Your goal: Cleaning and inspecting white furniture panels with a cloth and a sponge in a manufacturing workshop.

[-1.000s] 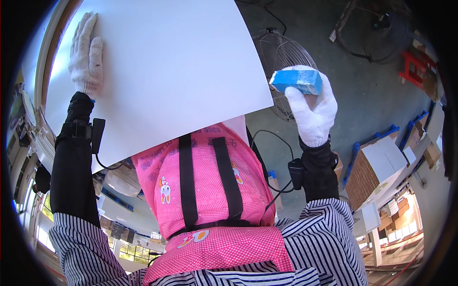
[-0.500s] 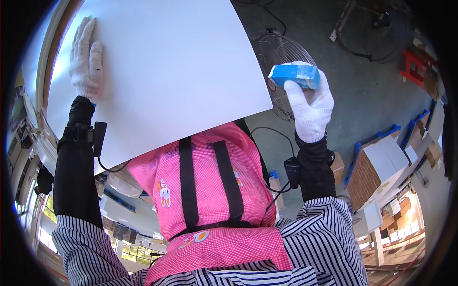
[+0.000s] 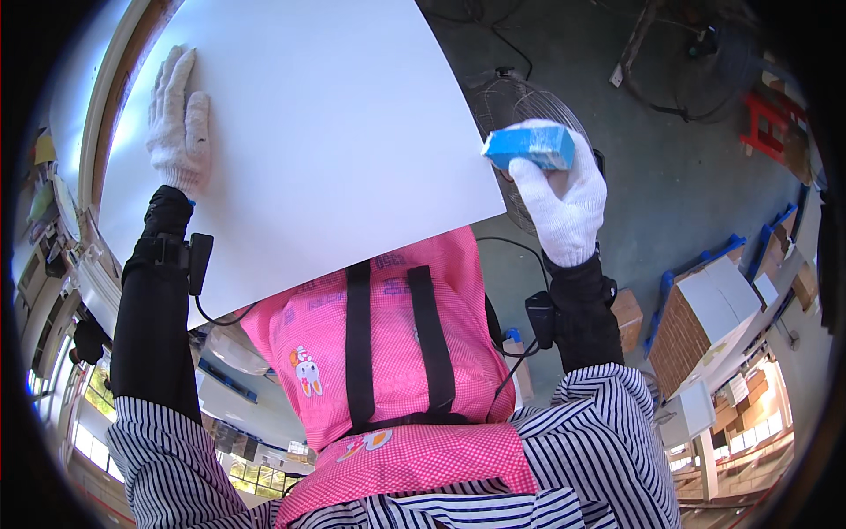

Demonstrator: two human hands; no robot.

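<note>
A large white board point(image 3: 326, 132) lies in front of me, its right edge slanting down toward a near corner. My left hand point(image 3: 179, 128), in a white knit glove, rests flat near the board's left side with its fingers stretched out. In my gloved right hand point(image 3: 564, 198) is a blue block point(image 3: 531, 147), gripped between thumb and fingers. One end of the block is at the board's right edge; whether the two touch I cannot tell. The glove hides the block's far side.
Beyond the right edge a wire fan cage point(image 3: 511, 97) stands low by the floor. Farther right are a red stool-like frame point(image 3: 765, 123) and stacked boards point(image 3: 696, 304) on blue supports. A cable point(image 3: 515, 242) runs to a black device on my right wrist.
My right hand has moved slightly left with the blue block, closer to the board's edge. The left hand appears a little lower and farther right in view, still flat.
</note>
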